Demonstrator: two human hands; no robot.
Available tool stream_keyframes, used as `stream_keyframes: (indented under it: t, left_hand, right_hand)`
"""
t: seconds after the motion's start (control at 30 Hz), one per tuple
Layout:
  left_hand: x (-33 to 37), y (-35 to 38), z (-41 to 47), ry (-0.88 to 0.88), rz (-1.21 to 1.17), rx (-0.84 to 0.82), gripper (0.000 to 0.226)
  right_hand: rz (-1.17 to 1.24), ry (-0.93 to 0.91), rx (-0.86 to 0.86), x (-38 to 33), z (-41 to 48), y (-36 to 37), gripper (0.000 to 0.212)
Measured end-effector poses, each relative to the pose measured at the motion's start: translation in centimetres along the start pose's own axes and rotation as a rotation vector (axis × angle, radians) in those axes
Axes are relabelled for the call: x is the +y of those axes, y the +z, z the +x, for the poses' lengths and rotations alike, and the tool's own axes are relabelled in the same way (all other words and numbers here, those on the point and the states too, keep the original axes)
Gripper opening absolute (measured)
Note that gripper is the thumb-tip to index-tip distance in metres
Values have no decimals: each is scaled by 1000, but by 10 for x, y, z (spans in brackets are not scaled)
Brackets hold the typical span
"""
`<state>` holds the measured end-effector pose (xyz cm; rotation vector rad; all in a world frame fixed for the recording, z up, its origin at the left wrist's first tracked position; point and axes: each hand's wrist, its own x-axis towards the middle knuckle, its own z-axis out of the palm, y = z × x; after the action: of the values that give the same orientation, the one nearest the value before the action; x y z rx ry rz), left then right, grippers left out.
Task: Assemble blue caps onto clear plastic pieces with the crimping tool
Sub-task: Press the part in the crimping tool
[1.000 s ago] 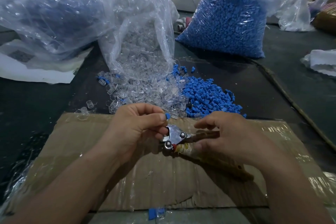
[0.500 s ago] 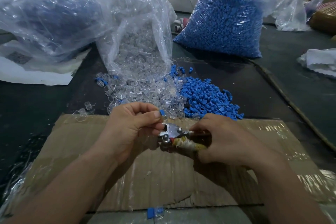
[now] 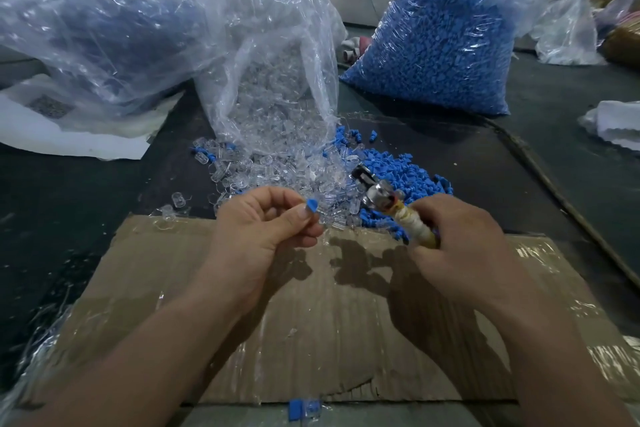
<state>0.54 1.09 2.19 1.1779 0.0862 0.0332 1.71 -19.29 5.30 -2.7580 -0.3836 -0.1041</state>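
My left hand [image 3: 263, 229] pinches a small blue cap [image 3: 312, 207] between thumb and forefinger; a clear plastic piece seems to sit under it, mostly hidden by the fingers. My right hand [image 3: 460, 239] grips the taped handles of the crimping tool [image 3: 381, 199], whose metal head points up and left, away from the cap. Both hands hover over a taped cardboard sheet [image 3: 311, 340]. Behind them lie a loose pile of clear pieces [image 3: 277, 177] and a loose pile of blue caps [image 3: 401, 173].
An open bag of clear pieces [image 3: 277, 80] stands behind the piles, and a full bag of blue caps [image 3: 440, 45] at back right. A large crumpled bag [image 3: 97, 28] fills the back left. One capped piece [image 3: 304, 407] lies at the cardboard's near edge.
The crimping tool has lifted away from my left hand and swung up to the right. My left hand still pinches the blue cap, now apart from the tool's head.
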Motion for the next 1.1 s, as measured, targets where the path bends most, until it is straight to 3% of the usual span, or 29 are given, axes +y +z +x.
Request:
stream_keyframes:
  t: [0.4, 0.63, 0.8, 1.1]
  left_hand:
    - [-1, 6, -5, 38, 23, 18, 16]
    - [-1, 6, -5, 40, 35, 22, 6]
    - [-3, 7, -6, 64, 35, -4, 13]
    - [-3, 7, -7, 104, 76, 15, 7]
  right_hand:
    - [-69, -105, -93, -15, -3, 12, 23]
    - [-29, -119, -101, -15, -3, 15, 21]
    - [9, -128, -114, -14, -3, 17, 19]
    - [38, -160, -139, -17, -2, 15, 24]
